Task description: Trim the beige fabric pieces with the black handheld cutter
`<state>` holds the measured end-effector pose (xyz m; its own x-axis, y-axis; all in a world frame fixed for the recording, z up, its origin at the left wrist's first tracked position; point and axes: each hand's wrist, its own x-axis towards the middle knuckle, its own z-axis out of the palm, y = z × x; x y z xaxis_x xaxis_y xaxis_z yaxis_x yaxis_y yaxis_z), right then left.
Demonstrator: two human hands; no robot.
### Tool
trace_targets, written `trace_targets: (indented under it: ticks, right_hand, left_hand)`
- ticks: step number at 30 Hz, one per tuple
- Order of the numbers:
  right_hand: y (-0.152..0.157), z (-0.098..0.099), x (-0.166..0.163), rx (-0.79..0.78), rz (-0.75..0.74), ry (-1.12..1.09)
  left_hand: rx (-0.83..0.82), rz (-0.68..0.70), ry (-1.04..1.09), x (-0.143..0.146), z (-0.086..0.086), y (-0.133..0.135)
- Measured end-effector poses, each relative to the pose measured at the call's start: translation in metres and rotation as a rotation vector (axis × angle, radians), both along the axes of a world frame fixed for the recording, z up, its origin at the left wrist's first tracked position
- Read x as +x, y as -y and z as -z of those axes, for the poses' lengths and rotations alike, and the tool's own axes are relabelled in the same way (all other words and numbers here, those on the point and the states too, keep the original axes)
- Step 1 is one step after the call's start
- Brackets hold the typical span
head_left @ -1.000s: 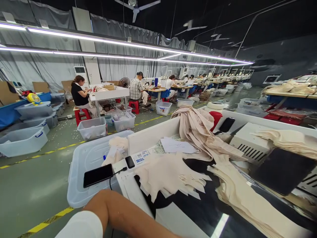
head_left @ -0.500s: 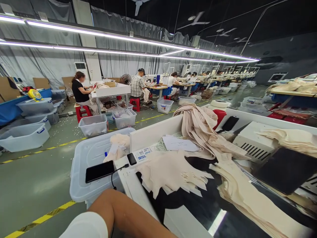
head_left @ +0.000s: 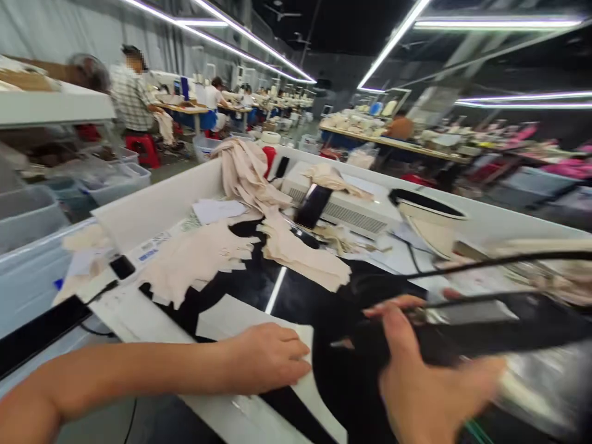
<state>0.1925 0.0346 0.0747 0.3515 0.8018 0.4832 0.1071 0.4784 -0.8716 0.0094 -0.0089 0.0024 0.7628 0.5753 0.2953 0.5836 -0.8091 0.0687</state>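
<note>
My left hand (head_left: pixel 271 357) lies over a pale, curved flat piece (head_left: pixel 259 317) on the black work surface (head_left: pixel 337 376), its fingers resting on the piece. Blurred by motion, my right hand (head_left: pixel 423 376) is at the lower right, with its thumb and a finger showing. Close to its fingers is a smeared grey flat object (head_left: pixel 472 313) with a metallic end; whether I hold it cannot be made out. Beyond my hands lie a stack of cream fabric pieces (head_left: pixel 194 256) with jagged edges and a second cream stack (head_left: pixel 303 253).
Behind stand a white slotted box (head_left: pixel 346 203), a dark phone-like slab (head_left: pixel 313 205) and draped beige fabric (head_left: pixel 245 172). A black cable (head_left: pixel 504 262) crosses at right. A black phone (head_left: pixel 41 333) lies at left. Co-workers sit farther back, one in a checked shirt (head_left: pixel 129 98).
My view has swung right and down toward the work surface. Both hands have come into view; before, only my left arm showed. The left hand now rests on the pale piece.
</note>
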Motion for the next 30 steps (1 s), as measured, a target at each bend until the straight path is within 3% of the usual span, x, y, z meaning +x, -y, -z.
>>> trace_targets:
  ticks: [10,15,30]
  right_hand:
    - [-0.016,0.013,-0.019,0.131,-0.191,-0.156]
    - [-0.027,0.02,-0.02,0.132,-0.23,-0.181]
    - [-0.024,0.021,-0.02,0.105,-0.33,-0.224]
  left_hand:
    - [0.003,0.0,0.058,-0.003,0.003,0.012]
    - [0.047,-0.017,0.143,0.001,0.004,0.004]
    - [-0.003,-0.037,0.087,0.003,0.006,-0.001]
